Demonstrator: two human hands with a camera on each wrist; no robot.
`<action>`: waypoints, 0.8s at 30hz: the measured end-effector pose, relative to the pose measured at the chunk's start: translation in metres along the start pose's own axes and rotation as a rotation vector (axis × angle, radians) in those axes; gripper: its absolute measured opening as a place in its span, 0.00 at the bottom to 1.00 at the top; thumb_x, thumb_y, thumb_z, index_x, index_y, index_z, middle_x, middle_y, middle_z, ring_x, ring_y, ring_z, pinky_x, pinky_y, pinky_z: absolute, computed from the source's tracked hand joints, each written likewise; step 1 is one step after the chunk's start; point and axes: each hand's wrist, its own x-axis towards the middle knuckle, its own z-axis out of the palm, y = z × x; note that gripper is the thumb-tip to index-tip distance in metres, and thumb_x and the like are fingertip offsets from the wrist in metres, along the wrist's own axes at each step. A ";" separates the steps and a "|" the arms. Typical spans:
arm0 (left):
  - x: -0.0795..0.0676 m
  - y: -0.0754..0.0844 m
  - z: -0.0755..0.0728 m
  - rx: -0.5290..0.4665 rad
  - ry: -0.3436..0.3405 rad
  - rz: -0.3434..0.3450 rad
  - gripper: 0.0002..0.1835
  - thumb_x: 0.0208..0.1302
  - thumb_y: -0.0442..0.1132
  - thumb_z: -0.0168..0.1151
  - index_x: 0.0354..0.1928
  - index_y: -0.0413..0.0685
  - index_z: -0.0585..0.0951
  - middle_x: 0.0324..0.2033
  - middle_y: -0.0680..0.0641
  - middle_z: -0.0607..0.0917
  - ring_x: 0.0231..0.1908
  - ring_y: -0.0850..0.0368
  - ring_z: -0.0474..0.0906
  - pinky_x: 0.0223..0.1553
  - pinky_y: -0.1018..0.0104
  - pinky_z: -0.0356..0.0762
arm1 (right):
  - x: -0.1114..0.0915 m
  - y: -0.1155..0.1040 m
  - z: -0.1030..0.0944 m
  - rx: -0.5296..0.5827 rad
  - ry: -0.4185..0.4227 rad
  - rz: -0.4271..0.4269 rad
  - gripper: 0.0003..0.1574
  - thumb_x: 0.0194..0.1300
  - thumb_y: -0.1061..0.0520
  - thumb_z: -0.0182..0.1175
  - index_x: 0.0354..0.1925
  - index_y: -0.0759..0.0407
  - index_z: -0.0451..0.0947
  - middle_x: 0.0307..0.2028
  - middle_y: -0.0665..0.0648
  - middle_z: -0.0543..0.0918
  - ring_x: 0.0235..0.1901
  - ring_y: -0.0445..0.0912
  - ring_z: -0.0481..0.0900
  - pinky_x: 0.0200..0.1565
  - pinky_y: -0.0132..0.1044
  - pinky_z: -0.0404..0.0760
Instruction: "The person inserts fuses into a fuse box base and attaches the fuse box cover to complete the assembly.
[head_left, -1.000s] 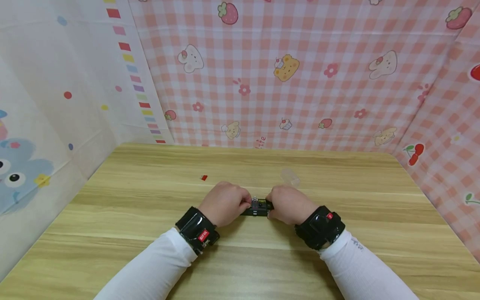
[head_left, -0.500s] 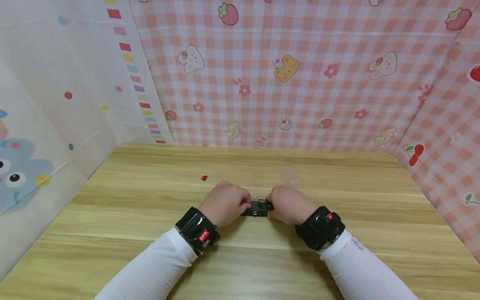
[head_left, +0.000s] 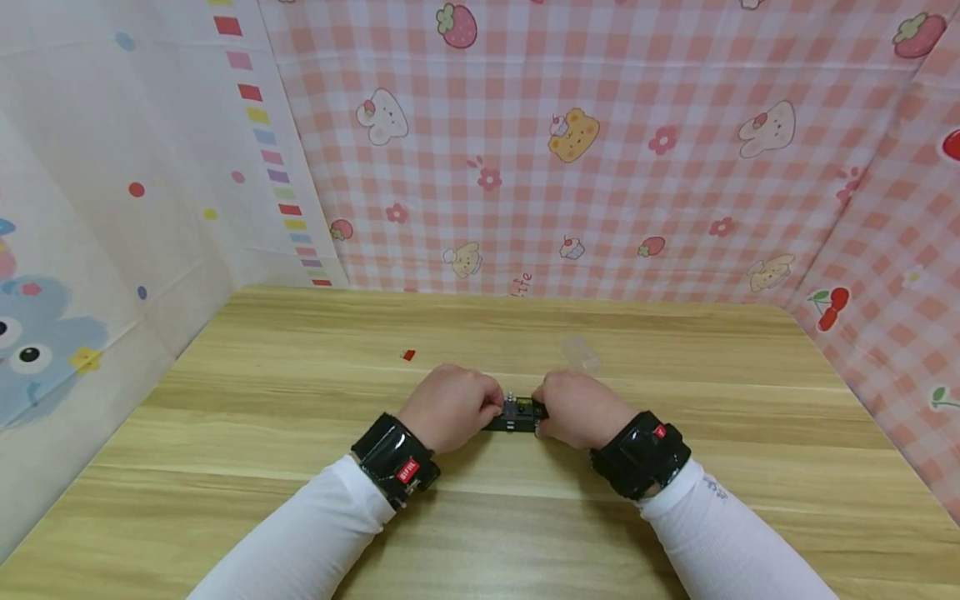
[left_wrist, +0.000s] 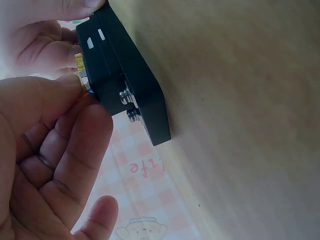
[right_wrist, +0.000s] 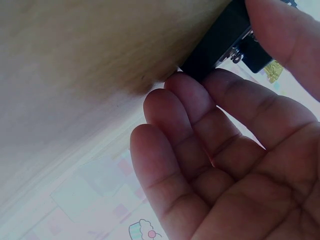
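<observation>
A small black block with metal screw terminals (head_left: 517, 417) lies on the wooden table between both hands. My right hand (head_left: 581, 410) grips its right end, thumb on one side and index finger on the other; in the right wrist view the remaining fingers (right_wrist: 160, 165) extend beside it. My left hand (head_left: 453, 408) has thumb and index fingertip pinched together at the block's upper face. A bit of blue and orange shows at those fingertips in the left wrist view, and I cannot tell what part they pinch. Screws (left_wrist: 129, 104) stand out from the block's near end.
Behind the left hand a small red piece (head_left: 408, 355) lies on the table (head_left: 480, 517). A clear plastic piece (head_left: 581, 353) lies behind the right hand. Patterned cloth (head_left: 525, 192) hangs along the table's back and sides.
</observation>
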 end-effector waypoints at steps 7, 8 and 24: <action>0.000 0.001 0.000 -0.005 0.002 -0.006 0.04 0.70 0.44 0.71 0.36 0.56 0.91 0.30 0.60 0.89 0.29 0.66 0.79 0.47 0.60 0.80 | 0.001 0.000 -0.001 0.011 -0.008 0.008 0.13 0.60 0.57 0.77 0.26 0.54 0.81 0.23 0.49 0.74 0.26 0.44 0.69 0.33 0.36 0.67; 0.000 0.001 -0.001 -0.007 0.004 -0.007 0.05 0.70 0.44 0.71 0.36 0.56 0.91 0.30 0.60 0.89 0.29 0.66 0.79 0.45 0.61 0.79 | 0.001 0.000 -0.001 0.010 -0.007 0.008 0.13 0.60 0.57 0.77 0.26 0.54 0.81 0.23 0.49 0.74 0.26 0.44 0.69 0.33 0.36 0.67; -0.001 0.004 -0.002 0.015 0.001 -0.007 0.05 0.70 0.44 0.71 0.35 0.56 0.91 0.30 0.59 0.89 0.29 0.66 0.79 0.46 0.61 0.80 | -0.001 -0.002 -0.003 0.003 -0.006 0.005 0.12 0.59 0.58 0.77 0.26 0.55 0.81 0.23 0.49 0.74 0.26 0.44 0.69 0.32 0.35 0.67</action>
